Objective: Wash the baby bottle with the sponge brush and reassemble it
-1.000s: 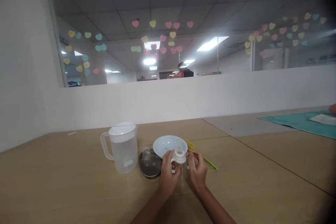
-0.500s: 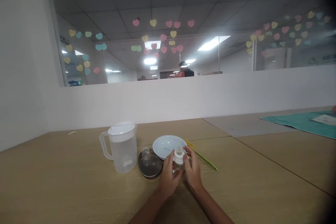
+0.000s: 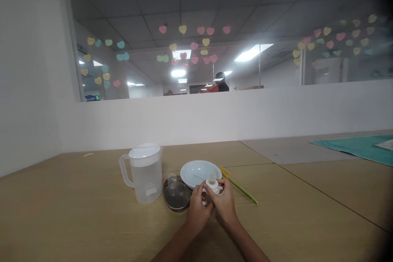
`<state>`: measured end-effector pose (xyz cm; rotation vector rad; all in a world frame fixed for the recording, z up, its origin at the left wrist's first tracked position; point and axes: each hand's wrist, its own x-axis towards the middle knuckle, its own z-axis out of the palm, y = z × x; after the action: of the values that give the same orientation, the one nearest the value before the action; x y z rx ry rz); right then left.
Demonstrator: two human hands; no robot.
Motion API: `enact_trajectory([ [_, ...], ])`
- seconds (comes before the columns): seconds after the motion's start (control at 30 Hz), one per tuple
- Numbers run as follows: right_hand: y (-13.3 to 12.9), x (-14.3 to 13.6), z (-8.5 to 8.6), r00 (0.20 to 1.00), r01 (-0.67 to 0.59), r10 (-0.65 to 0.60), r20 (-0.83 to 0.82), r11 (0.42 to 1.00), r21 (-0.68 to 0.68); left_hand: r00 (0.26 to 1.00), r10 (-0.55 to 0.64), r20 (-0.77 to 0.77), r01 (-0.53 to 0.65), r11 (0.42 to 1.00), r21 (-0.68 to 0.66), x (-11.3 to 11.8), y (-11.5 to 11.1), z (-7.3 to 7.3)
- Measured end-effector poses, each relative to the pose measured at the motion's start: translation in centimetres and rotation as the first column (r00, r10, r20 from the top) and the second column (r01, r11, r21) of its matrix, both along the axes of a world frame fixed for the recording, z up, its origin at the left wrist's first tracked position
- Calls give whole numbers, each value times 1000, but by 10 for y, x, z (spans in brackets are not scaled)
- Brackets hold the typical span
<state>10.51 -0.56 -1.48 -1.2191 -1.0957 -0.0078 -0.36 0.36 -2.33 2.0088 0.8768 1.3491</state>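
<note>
Both hands meet low in the centre of the frame, over a wooden table (image 3: 76, 213). The left hand (image 3: 199, 208) is curled around the body of a small clear baby bottle (image 3: 211, 190), fingers closed on it from the left. The right hand (image 3: 225, 202) is closed over the bottle's white collar and teat (image 3: 211, 182) from the right, thumb and fingers pinching the cap. The bottle stands roughly upright between the two hands; whether its base touches the table cannot be told, as the hands cover it.

Just left of the hands sits a round dark metal dish (image 3: 176, 196), with a clear dome-shaped cover (image 3: 172, 181) resting in it. Further left stands a translucent plastic jug (image 3: 144, 174) with a white lid, its handle facing the left edge of the frame, holding clear liquid. Directly behind the bottle lies a white plate (image 3: 198, 172). To the right of the plate, a slender green and yellow tool (image 3: 238, 184) lies on the table, running diagonally toward the lower right.

At the right edge of the frame a teal cloth (image 3: 353, 147) is spread on the adjoining table surface. A low white partition (image 3: 276, 110) crosses mid-frame; above it, glass panes carry pastel heart stickers (image 3: 192, 45). A person (image 3: 221, 82) is visible beyond the glass, small and dark.
</note>
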Motion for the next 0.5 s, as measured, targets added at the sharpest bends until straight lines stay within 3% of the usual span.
enact_trajectory([
  [0.2,-8,2,5,981,-141,136,135,990,28,998,-60,3,60,998,-15,-5,0,6],
  [0.4,-10,-1,5,983,-7,-3,183,998,57,999,-38,-7,38,999,23,-3,-2,-1],
  [0.5,-11,-3,5,973,-10,-2,232,999,48,995,-23,-96,38,987,155,-8,-2,1],
])
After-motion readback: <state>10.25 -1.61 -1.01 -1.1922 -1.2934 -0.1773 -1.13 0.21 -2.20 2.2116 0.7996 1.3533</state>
